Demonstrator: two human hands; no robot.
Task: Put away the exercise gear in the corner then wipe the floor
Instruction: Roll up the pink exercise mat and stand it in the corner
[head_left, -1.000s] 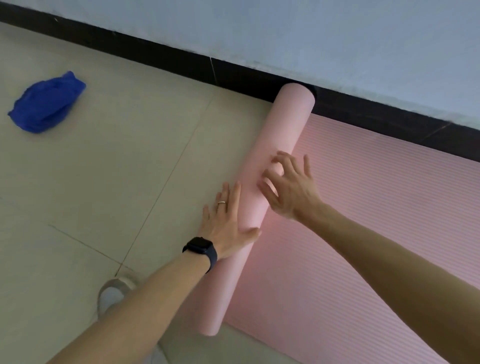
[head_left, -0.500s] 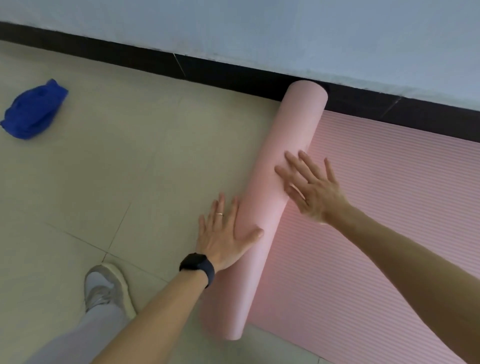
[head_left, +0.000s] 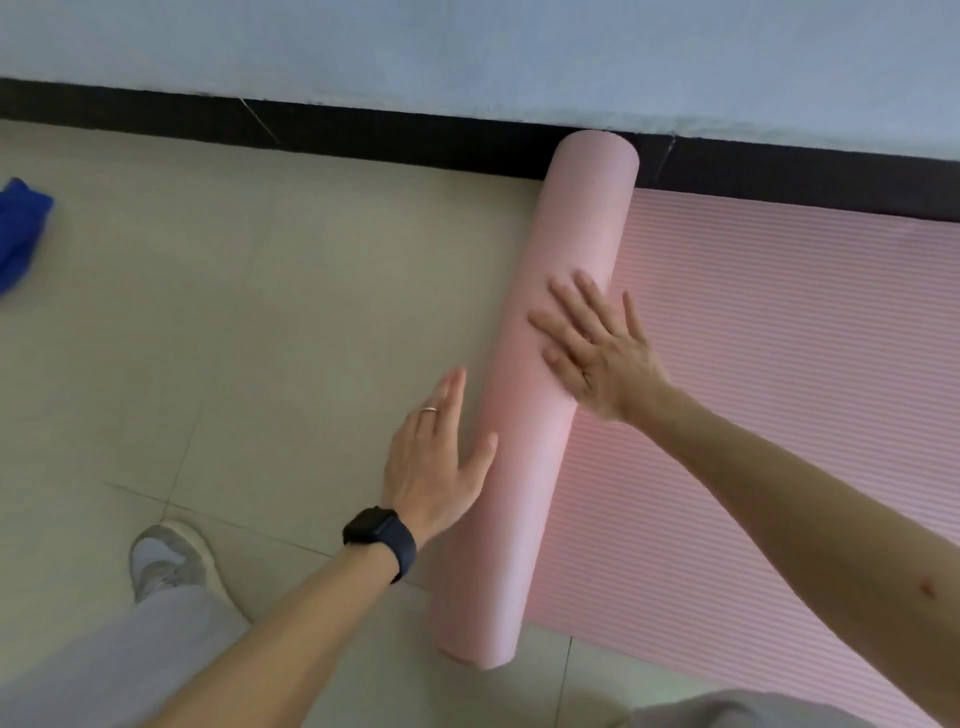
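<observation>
A pink exercise mat lies partly rolled on the tiled floor. Its rolled part (head_left: 550, 426) runs from the black skirting down toward me, and its flat ribbed part (head_left: 769, 415) spreads out to the right. My right hand (head_left: 597, 353) presses flat on top of the roll with fingers spread. My left hand (head_left: 436, 457), with a ring and a black watch, is flat with straight fingers against the roll's left side, the thumb touching it. A blue cloth (head_left: 18, 228) lies on the floor at the far left edge.
A pale wall with a black skirting board (head_left: 363, 135) runs across the top. Beige floor tiles (head_left: 234, 338) stretch left of the mat. My grey shoe (head_left: 171, 561) and trouser leg stand at lower left.
The roll has moved right over the flat mat and grown thicker. My right hand went from curled fingers to flat and spread. The blue cloth has slid toward the left edge of view.
</observation>
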